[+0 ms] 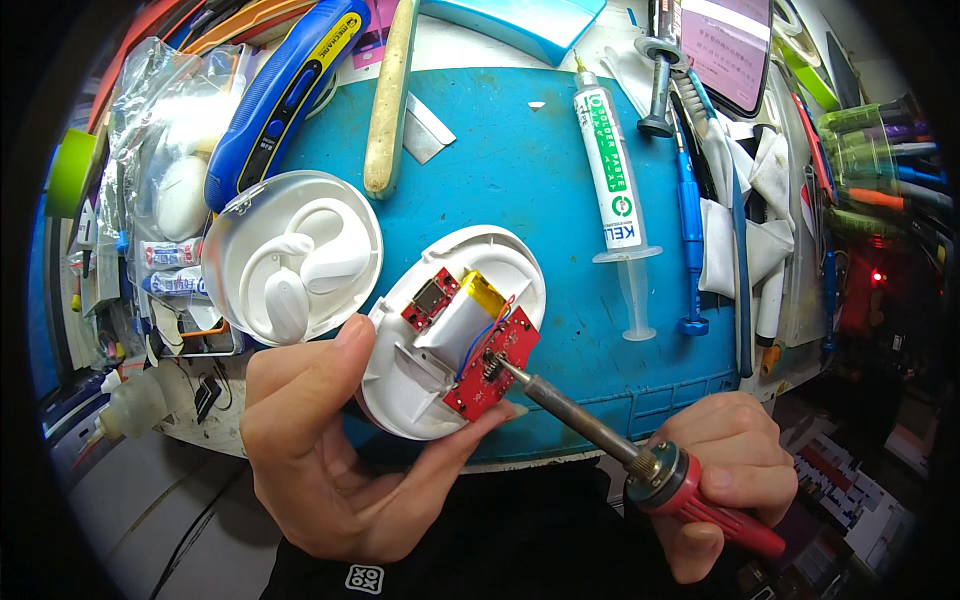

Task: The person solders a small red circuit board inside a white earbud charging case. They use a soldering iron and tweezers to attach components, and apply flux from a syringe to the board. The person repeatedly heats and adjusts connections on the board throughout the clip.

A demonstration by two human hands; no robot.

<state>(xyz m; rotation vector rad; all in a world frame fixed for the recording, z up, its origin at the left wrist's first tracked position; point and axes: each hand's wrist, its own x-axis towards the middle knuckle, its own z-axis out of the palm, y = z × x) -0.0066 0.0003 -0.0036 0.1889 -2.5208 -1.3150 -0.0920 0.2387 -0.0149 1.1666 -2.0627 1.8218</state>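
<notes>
Pinching the white case (408,372) by its edges between spread fingers of the left hand (335,465), over the blue mat (480,140). Gripping the soldering iron (645,465) in the right hand (735,450) with fingers curled, holding its tip at the red circuit board (516,343).

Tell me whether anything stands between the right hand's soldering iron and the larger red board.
Nothing visible does: the soldering iron reaches the dark contacts on the larger red board; the blue wire lies off to the left.
</notes>
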